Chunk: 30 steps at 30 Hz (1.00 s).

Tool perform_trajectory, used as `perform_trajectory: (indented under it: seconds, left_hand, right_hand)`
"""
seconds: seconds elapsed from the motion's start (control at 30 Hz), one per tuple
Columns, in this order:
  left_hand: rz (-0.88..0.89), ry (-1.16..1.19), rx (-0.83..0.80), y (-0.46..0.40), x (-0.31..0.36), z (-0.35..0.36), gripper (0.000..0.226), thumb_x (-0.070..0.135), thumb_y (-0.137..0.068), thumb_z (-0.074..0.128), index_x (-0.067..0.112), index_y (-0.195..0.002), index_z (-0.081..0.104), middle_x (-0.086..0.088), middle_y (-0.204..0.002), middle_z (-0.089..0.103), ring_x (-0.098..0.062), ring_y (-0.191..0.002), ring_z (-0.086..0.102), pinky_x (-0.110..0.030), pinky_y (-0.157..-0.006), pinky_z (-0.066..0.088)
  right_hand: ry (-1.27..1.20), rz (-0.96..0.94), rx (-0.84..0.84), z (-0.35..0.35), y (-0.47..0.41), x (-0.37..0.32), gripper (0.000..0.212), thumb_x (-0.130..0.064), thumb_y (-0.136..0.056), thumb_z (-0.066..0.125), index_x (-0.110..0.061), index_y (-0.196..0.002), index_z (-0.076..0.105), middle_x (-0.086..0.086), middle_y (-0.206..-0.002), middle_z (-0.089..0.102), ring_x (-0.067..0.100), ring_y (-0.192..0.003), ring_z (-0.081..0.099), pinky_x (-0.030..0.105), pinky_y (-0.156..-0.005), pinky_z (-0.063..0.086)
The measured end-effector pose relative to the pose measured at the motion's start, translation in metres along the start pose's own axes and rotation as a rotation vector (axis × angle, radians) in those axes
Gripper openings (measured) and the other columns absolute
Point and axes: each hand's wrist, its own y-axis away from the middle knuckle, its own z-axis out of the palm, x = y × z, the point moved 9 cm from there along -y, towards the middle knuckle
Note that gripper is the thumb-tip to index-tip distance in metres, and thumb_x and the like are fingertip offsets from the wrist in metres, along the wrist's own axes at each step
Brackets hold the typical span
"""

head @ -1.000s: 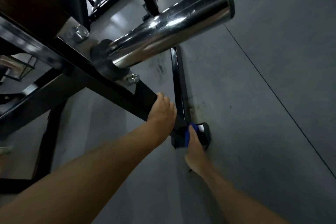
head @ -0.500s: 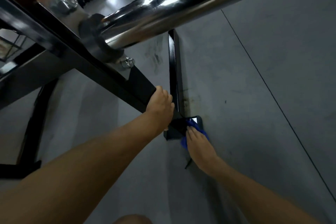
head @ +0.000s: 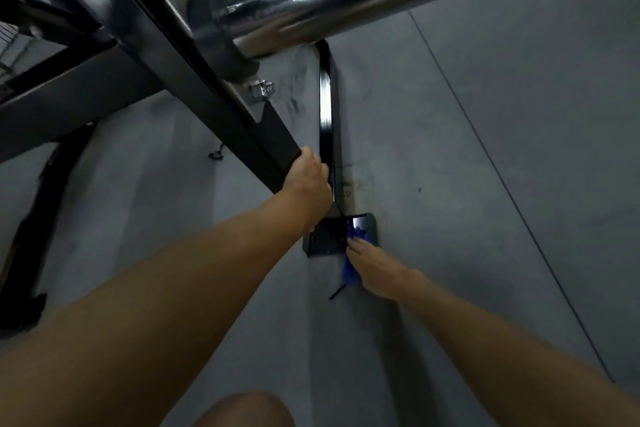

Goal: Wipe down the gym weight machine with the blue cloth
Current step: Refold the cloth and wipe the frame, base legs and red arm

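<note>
The fingers (head: pixel 354 243) of the right hand (head: pixel 375 269) lie fairly straight and press the blue cloth (head: pixel 350 272) down onto the black foot plate (head: pixel 325 243) of the weight machine; the cloth shows as a small bunched patch at the fingertips on the plate's near right corner, and a longer strip trails back along the inner side of the hand onto the floor (head: pixel 467 184). The left hand (head: pixel 308 189) sits just up and to the left, its fingers curled round the lower end of the slanted black frame bar (head: pixel 221 114), gripping it close to where the bar runs down to the plate; the two hands are near each other but apart. The plate lies flat on the grey floor with its far right corner rounded and glossy, and a narrow black floor rail (head: pixel 325 104) leads away from it toward the top of the view. Above, a thick chrome weight peg (head: pixel 346 3) juts out to the right from the frame bar, with a bolt (head: pixel 263 89) just below its collar. To the right of the plate and rail the floor is open and bare, crossed only by a thin dark seam line (head: pixel 502 180) running diagonally. To the left, more black frame members (head: pixel 31 236) stand on the floor, hemming in that side. A small dark stick-like bit (head: pixel 337 292) lies on the floor just behind the cloth, and a knee (head: pixel 242 409) shows at the bottom edge.
</note>
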Motion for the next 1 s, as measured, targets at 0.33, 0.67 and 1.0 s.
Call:
perform_trajectory:
  seconds: [0.33, 0.67, 1.0]
  left_hand:
    - [0.167, 0.612, -0.012, 0.006, 0.001, -0.018, 0.103, 0.087, -0.066, 0.064, 0.023, -0.144, 0.045, -0.007, -0.137, 0.055, -0.032, -0.122, 0.054, -0.043, -0.099, 0.041]
    - [0.346, 1.616, 0.154, 0.023, 0.015, -0.111, 0.026, 0.035, -0.084, 0.082, 0.015, -0.094, 0.068, 0.003, -0.079, 0.065, -0.01, -0.069, 0.059, -0.023, -0.065, 0.044]
    - [0.551, 1.836, 0.367, 0.069, -0.046, -0.319, 0.026, 0.029, -0.084, 0.083, 0.012, -0.097, 0.07, -0.005, -0.085, 0.07, -0.01, -0.068, 0.065, -0.019, -0.059, 0.053]
  right_hand:
    - [-1.165, 0.178, 0.42, -0.103, 0.086, 0.042, 0.024, 0.005, -0.093, 0.059, -0.015, -0.104, 0.069, 0.007, -0.097, 0.074, 0.019, -0.087, 0.071, 0.042, -0.082, 0.06]
    - [-1.245, 0.249, 0.483, -0.177, 0.192, 0.071, 0.029, 0.006, -0.084, 0.069, -0.008, -0.11, 0.066, 0.01, -0.104, 0.074, 0.025, -0.096, 0.071, 0.04, -0.084, 0.06]
    - [-1.229, 0.361, 0.471, -0.308, 0.379, 0.125, 0.036, 0.007, -0.088, 0.066, 0.0, -0.123, 0.063, 0.019, -0.118, 0.07, 0.036, -0.108, 0.068, 0.043, -0.087, 0.057]
